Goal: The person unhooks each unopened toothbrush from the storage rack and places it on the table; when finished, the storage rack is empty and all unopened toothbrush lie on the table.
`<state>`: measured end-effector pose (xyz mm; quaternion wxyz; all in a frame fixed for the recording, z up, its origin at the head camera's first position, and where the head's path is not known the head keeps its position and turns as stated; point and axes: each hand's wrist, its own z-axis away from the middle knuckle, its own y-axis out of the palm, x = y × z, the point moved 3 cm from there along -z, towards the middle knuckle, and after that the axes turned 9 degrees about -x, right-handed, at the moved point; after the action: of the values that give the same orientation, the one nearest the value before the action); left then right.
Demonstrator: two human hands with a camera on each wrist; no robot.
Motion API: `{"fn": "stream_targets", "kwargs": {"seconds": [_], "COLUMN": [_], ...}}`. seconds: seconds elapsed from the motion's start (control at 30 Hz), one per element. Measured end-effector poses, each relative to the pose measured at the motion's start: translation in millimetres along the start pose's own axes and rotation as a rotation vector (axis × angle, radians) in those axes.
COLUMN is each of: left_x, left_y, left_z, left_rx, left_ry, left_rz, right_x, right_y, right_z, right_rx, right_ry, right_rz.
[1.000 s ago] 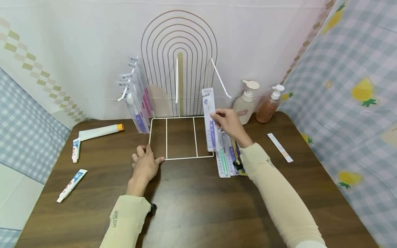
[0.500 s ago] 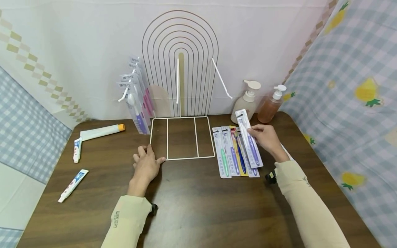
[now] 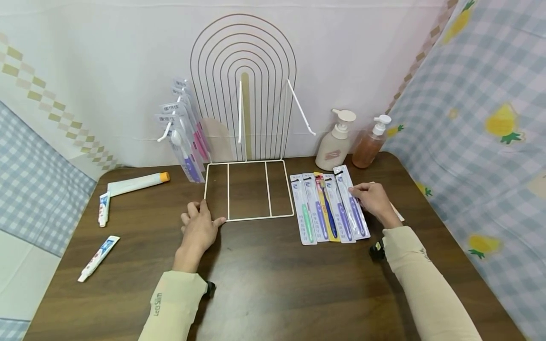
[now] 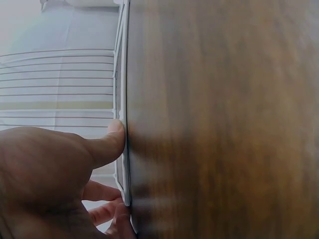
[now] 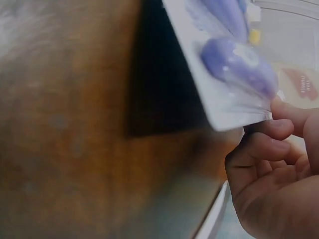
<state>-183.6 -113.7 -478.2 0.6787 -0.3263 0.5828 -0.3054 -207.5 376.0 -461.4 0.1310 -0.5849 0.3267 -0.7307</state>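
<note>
My right hand [image 3: 375, 201] pinches the right edge of a packaged purple toothbrush [image 3: 357, 215]. That pack stands at the right end of a row of packaged toothbrushes, beside another purple toothbrush [image 3: 342, 220]. In the right wrist view, thumb and fingers hold the edge of its white card [image 5: 227, 109], over its dark shadow. My left hand [image 3: 199, 229] grips the front left corner of a white wire display rack [image 3: 281, 217], its thumb [image 4: 112, 144] on the front bar and its other fingers around the corner. Several packaged toothbrushes [image 3: 189, 163] hang from the rack's left hook.
Behind the row stand a cream pump bottle [image 3: 332, 150] and an amber pump bottle [image 3: 368, 149]. A narrow white strip [image 3: 397, 212] lies partly behind my right hand. Toothpaste tubes lie at left: an orange-capped tube [image 3: 136, 183] and two small tubes, one lower down [image 3: 99, 258].
My right hand has carried the purple toothbrush pack from the rack's right side rightward, then lowered it at the row's right end. The left hand has stayed on the rack.
</note>
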Motion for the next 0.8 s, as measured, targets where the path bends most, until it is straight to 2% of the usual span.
{"fn": "stream_targets", "kwargs": {"seconds": [0.33, 0.63, 0.8], "left_x": [0.5, 0.3, -0.6], "left_y": [0.8, -0.7, -2.0], "left_z": [0.8, 0.5, 0.6], "left_rx": [0.006, 0.001, 0.004], "left_ry": [0.005, 0.003, 0.003], "left_rz": [0.0, 0.0, -0.006], "right_x": [-13.8, -8.8, -7.7], "right_y": [4.5, 4.3, 6.9], "right_z": [0.2, 6.1, 8.9], "right_rx": [0.004, -0.072, -0.098], "right_ry": [0.035, 0.011, 0.021], "right_rz": [0.034, 0.154, 0.181]}}
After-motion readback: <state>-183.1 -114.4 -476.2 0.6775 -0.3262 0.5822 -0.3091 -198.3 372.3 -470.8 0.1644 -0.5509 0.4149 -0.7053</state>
